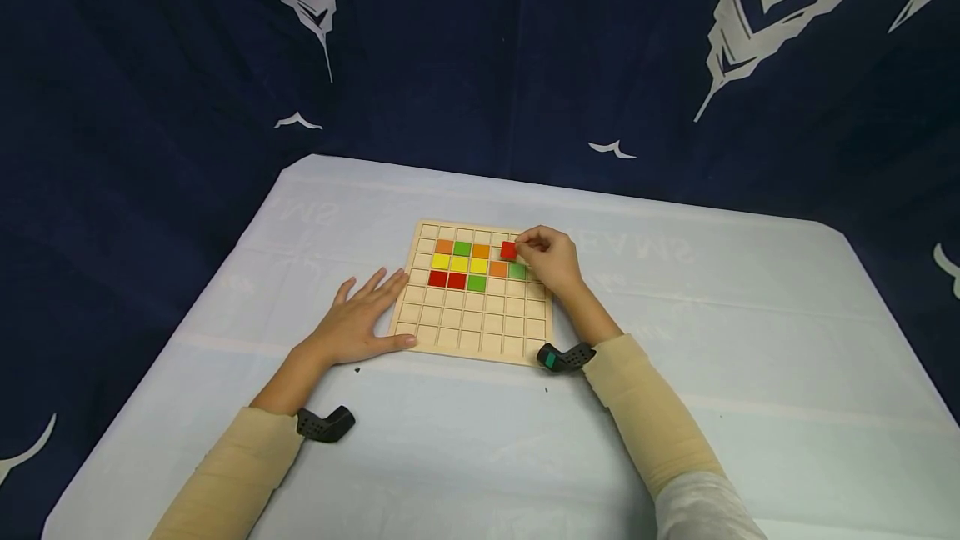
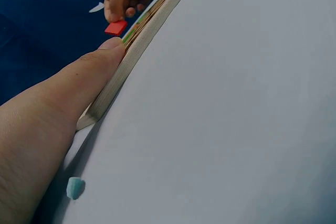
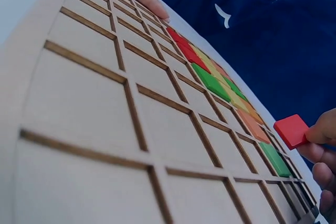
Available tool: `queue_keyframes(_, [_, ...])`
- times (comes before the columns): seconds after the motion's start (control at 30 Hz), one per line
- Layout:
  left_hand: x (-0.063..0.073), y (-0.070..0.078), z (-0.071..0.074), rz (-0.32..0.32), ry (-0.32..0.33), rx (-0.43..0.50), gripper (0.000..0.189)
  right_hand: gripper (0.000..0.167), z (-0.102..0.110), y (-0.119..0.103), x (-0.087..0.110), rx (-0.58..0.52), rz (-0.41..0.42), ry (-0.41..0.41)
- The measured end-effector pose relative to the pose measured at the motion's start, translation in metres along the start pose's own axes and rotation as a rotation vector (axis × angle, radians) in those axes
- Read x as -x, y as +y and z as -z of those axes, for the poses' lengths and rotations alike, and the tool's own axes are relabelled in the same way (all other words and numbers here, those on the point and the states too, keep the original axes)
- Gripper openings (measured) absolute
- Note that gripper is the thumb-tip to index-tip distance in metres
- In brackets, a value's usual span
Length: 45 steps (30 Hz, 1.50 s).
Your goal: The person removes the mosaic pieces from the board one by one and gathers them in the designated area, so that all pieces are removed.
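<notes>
A wooden grid board (image 1: 450,332) lies on the table, its upper squares partly filled with orange, green, yellow and red tiles. My right hand (image 1: 551,258) pinches a red square tile (image 1: 508,251) between thumb and fingertips. In the right wrist view that red tile (image 3: 292,131) is raised above the board, close to a green tile (image 3: 274,159) set in its square. My left hand (image 1: 362,319) is spread at the board's left side, its fingertips at the edge and the thumb on the lower left corner. The left thumb (image 2: 89,69) lies along the board's rim in the left wrist view.
A white cloth (image 1: 465,448) covers the table. Two small dark specks lie on it in front of the board. Black wrist devices (image 1: 326,424) are worn on both forearms. Behind the table hangs a dark blue curtain (image 1: 480,65) with pale patterns.
</notes>
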<state>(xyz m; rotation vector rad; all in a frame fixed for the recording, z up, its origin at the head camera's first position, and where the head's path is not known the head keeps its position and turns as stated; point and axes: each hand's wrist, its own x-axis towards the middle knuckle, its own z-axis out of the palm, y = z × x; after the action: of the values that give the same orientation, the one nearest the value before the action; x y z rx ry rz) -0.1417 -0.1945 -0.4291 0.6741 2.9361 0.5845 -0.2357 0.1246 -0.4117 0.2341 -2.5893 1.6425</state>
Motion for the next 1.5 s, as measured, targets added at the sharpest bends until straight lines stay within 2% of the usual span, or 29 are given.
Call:
queue_keyframes(0.57, [0.0,0.0,0.0,-0.004,-0.001,-0.002,0.099,0.012,0.015,0.012,0.009,-0.001,-0.029,0.037])
queue_keyframes(1.5, [0.0,-0.002,-0.001,-0.009,0.001,-0.001,0.098,0.016,0.053,0.021,0.022,0.028,-0.078,0.083])
